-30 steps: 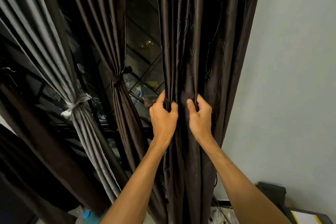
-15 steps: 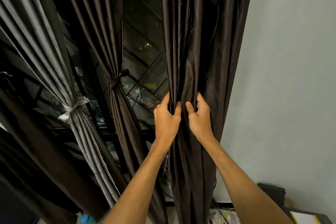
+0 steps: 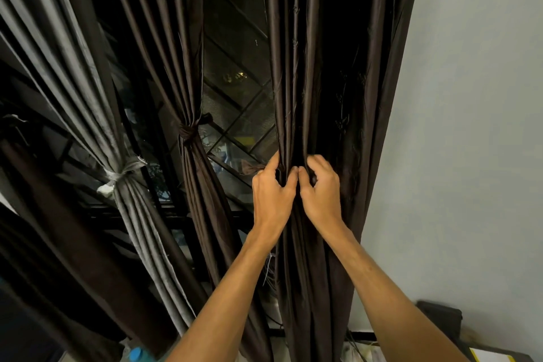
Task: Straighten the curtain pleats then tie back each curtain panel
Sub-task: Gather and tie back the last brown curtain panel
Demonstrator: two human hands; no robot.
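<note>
Lowest and nearest, a blue bottle cap [image 3: 135, 354] shows at seven o'clock and a black box [image 3: 439, 317] sits at five o'clock against the wall [image 3: 476, 103].

Both my forearms rise to the middle of the view. My left hand [image 3: 271, 194] has its fingers curled round the folds at the left edge of the dark brown panel [image 3: 338, 73]. My right hand [image 3: 321, 194] pinches the next folds just beside it at three o'clock, and the fingertips of the two hands touch. Both grips are closed on cloth. This panel hangs loose, with no tie round it.

At nine o'clock of my left hand a scrap of brown cloth [image 3: 253, 169] sticks out. It may be the tie, but I cannot tell.

Farther off at nine o'clock the second brown panel [image 3: 176, 47] is already knotted, and past it so is the grey panel [image 3: 88, 91]. Behind them is the window grille [image 3: 235, 88].

The cloth looks slick to me. If I free one hand to reach for a tie, I expect the bunched pleats could slide apart, or cross and get bound in crooked. Dragging downward could strain whatever hangs the panel overhead, which is out of view.
</note>
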